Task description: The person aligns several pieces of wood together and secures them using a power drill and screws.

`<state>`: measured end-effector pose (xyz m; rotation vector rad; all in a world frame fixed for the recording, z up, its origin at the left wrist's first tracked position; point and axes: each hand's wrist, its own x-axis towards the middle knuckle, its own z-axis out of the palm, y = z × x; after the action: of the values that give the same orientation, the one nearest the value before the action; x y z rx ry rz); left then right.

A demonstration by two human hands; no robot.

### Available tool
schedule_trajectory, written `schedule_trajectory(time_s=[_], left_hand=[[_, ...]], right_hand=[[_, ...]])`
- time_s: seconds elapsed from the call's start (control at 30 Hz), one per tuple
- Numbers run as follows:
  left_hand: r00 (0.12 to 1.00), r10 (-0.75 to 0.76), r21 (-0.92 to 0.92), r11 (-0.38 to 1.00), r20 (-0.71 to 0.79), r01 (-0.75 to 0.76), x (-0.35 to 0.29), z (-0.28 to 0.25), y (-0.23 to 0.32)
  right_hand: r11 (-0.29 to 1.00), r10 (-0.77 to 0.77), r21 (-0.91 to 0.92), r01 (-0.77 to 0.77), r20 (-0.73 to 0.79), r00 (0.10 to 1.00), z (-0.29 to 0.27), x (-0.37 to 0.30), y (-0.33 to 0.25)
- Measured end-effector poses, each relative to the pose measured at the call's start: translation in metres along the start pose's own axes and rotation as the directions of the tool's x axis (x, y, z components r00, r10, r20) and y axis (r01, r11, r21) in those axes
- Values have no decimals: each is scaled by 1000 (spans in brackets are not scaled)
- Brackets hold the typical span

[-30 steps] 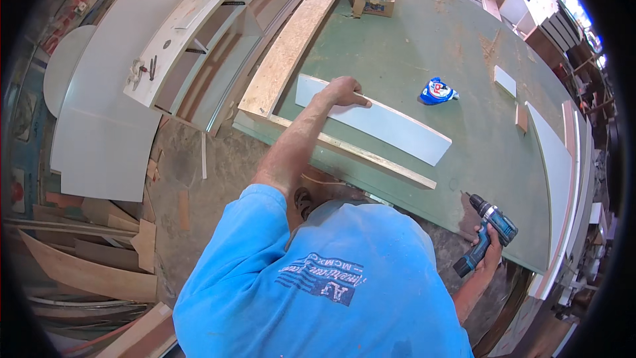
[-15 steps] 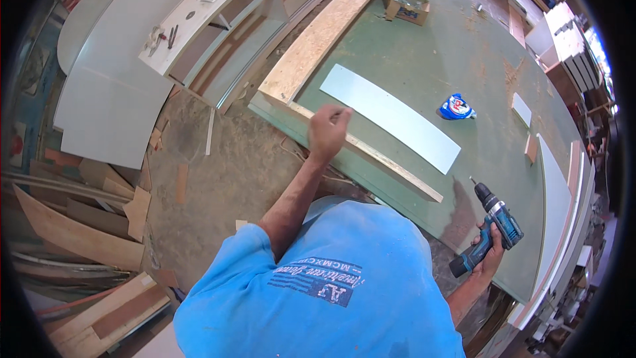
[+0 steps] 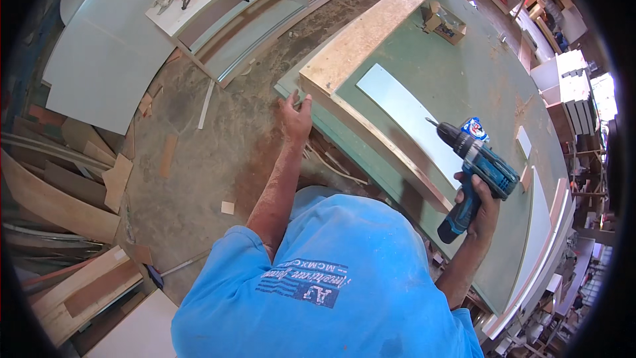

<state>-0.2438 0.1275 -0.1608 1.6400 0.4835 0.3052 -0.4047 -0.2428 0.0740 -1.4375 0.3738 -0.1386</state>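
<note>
My right hand [image 3: 482, 202] is wrapped round the handle of a blue and black cordless drill [image 3: 487, 166]. The drill is above the green table [image 3: 391, 53], its bit pointing left and away from me over a white strip of board [image 3: 404, 116]. At the table's near left corner is my left hand [image 3: 295, 119], thumb and fingers apart, with nothing visible in it. Close to its fingertips, two wooden boards meet: a long chipboard plank [image 3: 374, 33] running away from me and a narrow board on edge [image 3: 391, 149] along the table's near side.
Farther back on the table are an open cardboard box [image 3: 445, 24] of small parts and, partly behind the drill, a blue packet [image 3: 475, 129]. A long white cabinet frame [image 3: 245, 20] stands to the left, with tools on it. Wood offcuts [image 3: 79, 179] are piled at the lower left.
My left hand has moved left to the table corner, its fingers now spread. The drill has come up and to the left over the table, and the whole view has shifted.
</note>
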Motion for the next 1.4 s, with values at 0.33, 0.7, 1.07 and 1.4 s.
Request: schedule_trajectory(time_s=[0.33, 0.7, 1.07, 1.4], left_hand=[[869, -184, -175, 940, 459, 292, 141, -63, -3], [501, 0, -92, 983, 865, 158, 127, -53, 14], [325, -188, 148, 978, 927, 144, 159, -75, -24], [396, -85, 28, 989, 915, 147, 157, -61, 7]], right_hand=[[989, 65, -126, -74, -72, 995, 176, -2, 19], [977, 84, -155, -148, -357, 930, 270, -62, 32], [997, 69, 63, -40, -565, 822, 271, -138, 56], [968, 190, 250, -4, -728, 659, 306, -186, 117]])
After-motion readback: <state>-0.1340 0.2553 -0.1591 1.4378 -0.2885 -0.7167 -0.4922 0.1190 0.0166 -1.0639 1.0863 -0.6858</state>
